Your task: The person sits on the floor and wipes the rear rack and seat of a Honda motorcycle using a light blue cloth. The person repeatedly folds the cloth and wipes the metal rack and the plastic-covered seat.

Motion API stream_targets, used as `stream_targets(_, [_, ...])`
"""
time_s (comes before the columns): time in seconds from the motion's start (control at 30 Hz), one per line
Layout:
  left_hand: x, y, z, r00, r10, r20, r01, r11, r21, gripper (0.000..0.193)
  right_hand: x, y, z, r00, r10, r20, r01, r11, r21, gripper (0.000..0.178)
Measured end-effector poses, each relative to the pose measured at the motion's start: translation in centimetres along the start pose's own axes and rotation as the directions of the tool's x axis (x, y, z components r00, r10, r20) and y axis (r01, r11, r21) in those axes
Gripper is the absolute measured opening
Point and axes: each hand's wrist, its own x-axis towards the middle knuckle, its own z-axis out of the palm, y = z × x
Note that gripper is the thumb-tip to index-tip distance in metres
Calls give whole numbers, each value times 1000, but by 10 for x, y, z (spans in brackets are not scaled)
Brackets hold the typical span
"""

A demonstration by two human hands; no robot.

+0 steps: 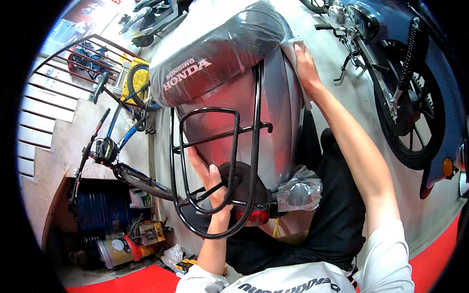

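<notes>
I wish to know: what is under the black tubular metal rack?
Under the rack, I can partly see the bare left hand, the glossy grey-red tail panel, a dark rounded piece and the red tail light. What the rack and left hand cover cannot be seen.

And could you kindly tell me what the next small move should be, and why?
I would probably slide the right hand rearward along the grey side panel: it lies beside the wrapped seat with what looks like a pale cloth under it, while the left hand is beneath the black rack.
</notes>
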Motion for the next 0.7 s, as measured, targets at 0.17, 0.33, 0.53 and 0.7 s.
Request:
stream_targets(0.17, [0,-17,2,1000,-3,-8,3,1000,-5,73,-72,-9,10,953,-298,-47,263,896,-357,59])
stream_targets(0.33, [2,-9,1,999,48,-1,-48,999,-24,71,-129,-32,6,896,-408,172,438,756,-486,61])
stream_targets(0.53, [5,12,0,995,100,-16,-99,992,77,66,-196,-62,13,848,-373,376,529,609,-591,81])
stream_targets(0.7, [0,7,1,990,129,-60,-120,984,132,63,-238,-83,11,792,-227,566,595,495,-633,85])
